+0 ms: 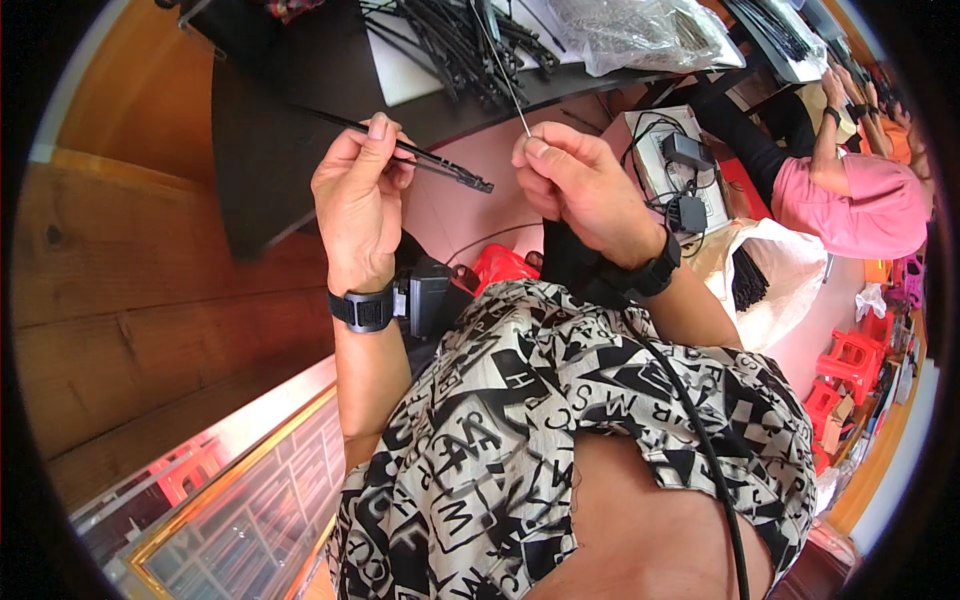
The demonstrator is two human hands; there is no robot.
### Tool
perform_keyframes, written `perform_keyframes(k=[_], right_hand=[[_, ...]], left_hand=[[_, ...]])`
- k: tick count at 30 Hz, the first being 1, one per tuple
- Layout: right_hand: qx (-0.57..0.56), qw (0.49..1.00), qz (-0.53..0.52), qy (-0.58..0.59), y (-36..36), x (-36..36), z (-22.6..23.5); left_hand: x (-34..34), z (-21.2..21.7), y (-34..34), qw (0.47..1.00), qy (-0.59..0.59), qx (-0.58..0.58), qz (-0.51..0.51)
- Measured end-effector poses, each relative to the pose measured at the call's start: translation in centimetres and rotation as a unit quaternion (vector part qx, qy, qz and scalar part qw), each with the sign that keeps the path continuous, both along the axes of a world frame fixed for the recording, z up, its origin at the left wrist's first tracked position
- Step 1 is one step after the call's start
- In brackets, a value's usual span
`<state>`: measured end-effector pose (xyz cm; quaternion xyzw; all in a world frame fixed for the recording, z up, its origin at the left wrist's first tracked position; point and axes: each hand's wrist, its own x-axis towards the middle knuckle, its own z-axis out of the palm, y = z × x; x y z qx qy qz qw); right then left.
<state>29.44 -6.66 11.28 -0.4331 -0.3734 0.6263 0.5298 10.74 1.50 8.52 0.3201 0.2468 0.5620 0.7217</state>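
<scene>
My left hand [358, 190] is closed, pinching a few slim black rods [445, 166] between thumb and fingers. Their thicker, knobbed ends point toward my right hand. The fingertips of my right hand [590, 190] pinch the near end of a thin, silvery metal rod [510, 90], which slants up and away over the table. A gap separates the two hands, and the black rods do not touch the metal one. Beyond them, a heap of similar black rods [455, 50] lies on a white sheet [398, 72] at the table's near edge.
On the dark table [285, 125], a clear plastic bag [640, 35] holds thin pieces. To my right are a white box [655, 150] with black adapters and cables, and a pale sack [790, 275] containing black rods. A person in pink [850, 205] sits farther right.
</scene>
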Motion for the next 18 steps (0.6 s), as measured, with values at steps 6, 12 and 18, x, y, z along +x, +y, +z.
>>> perform_keyframes(k=[6,12,18], right_hand=[[0.079,0.987,-0.038,-0.138,0.2,0.1,-0.2],[0.128,0.967,0.006,-0.221,-0.7,-1.5,0.3],[0.22,0.813,-0.058,-0.536,-0.9,-2.9,0.4]], left_hand=[[0.0,0.0,-1.5,0.997,0.048,-0.067,-0.003],[0.6,-0.1,-2.1,0.987,0.142,-0.055,0.044],[1.5,1.2,-2.5,0.964,0.245,-0.005,0.106]])
